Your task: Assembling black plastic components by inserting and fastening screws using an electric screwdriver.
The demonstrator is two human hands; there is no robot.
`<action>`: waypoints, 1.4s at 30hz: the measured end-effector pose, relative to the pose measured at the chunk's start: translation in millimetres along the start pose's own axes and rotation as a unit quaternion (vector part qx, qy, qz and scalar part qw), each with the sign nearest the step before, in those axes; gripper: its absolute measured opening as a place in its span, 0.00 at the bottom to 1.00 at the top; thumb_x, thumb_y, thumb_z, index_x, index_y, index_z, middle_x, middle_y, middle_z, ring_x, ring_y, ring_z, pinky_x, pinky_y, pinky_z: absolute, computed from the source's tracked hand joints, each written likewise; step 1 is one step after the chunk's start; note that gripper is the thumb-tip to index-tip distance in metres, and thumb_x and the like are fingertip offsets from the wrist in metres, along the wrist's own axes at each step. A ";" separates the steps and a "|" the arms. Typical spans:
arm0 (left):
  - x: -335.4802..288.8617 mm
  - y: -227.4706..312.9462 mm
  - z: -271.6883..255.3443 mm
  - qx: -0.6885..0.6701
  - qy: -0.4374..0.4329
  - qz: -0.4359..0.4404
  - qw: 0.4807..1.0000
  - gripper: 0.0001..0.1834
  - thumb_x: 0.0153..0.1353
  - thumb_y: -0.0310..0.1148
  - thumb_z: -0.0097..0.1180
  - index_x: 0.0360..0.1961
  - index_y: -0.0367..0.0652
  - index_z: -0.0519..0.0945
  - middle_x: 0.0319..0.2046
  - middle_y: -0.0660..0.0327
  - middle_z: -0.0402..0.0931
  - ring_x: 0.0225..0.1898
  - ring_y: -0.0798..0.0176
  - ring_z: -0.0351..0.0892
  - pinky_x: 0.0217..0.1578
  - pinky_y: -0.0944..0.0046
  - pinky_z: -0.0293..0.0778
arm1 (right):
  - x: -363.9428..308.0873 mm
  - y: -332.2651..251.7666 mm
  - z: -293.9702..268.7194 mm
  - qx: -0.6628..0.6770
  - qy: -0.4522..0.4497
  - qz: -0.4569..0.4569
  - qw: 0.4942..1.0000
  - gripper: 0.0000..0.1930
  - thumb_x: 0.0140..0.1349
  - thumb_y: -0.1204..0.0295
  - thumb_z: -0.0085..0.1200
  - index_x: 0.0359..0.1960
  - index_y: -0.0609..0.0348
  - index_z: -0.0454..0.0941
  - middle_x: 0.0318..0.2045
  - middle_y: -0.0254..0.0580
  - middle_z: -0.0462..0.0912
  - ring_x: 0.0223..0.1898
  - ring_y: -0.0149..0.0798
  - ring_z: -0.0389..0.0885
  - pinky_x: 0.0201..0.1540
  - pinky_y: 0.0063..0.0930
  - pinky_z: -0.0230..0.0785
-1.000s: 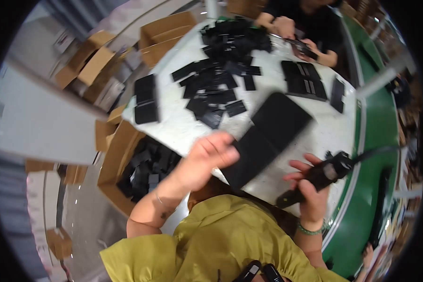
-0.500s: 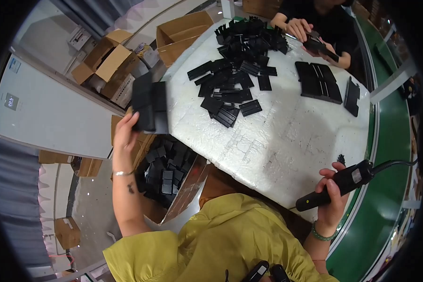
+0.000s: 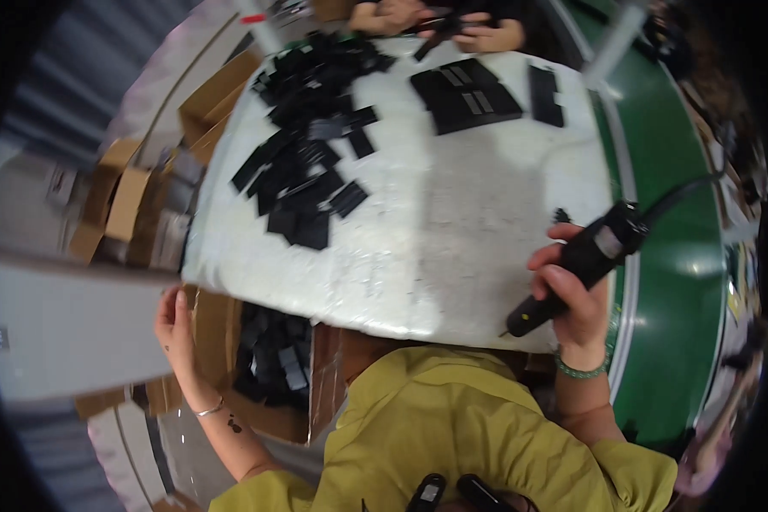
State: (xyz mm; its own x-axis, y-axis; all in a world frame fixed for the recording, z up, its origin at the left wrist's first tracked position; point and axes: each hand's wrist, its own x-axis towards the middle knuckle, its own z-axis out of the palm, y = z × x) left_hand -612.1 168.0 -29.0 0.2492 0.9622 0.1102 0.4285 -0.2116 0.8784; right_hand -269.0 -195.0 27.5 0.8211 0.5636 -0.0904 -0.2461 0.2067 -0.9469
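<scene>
My left hand (image 3: 174, 328) is past the table's left corner, beside the cardboard box of black parts. Its fingers point up, slightly apart, with nothing visible in them; motion blurs them somewhat. In my right hand (image 3: 578, 299) is a black corded electric screwdriver (image 3: 590, 260), gripped above the table's near right side. Its thin bit points down and left toward the near edge. A small dark piece (image 3: 561, 215) lies on the table just beyond my right fingers.
Flat black plastic parts (image 3: 294, 192) are heaped on the left of the white-covered table (image 3: 384, 273). More fill the box (image 3: 213, 328) below. Black panels (image 3: 465, 96) lie far right, near a co-worker's hands (image 3: 486, 36). A green surface (image 3: 670, 307) runs along the right.
My left hand has moved down and left, and the stacked black pieces it held no longer show. My right hand keeps hold of the screwdriver. The whole view has shifted.
</scene>
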 end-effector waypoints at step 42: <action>-107.8 170.1 283.4 -0.041 -0.524 0.359 0.771 0.24 0.42 0.39 0.68 0.42 0.41 0.79 0.44 0.55 0.74 0.49 0.51 0.70 0.51 0.59 0.65 | 78.5 -16.8 -65.9 -0.020 0.152 -0.330 0.932 0.13 0.49 0.82 0.50 0.38 0.67 0.70 0.22 0.36 0.69 0.18 0.31 0.67 0.24 0.27 0.63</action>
State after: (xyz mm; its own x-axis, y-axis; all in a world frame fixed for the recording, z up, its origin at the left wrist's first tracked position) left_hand -320.0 -20.3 -23.2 0.9801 -0.0745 0.1839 -0.1929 -0.5731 0.7964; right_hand -166.5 -207.0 16.0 0.8963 0.0712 0.4378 0.3777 0.3947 -0.8376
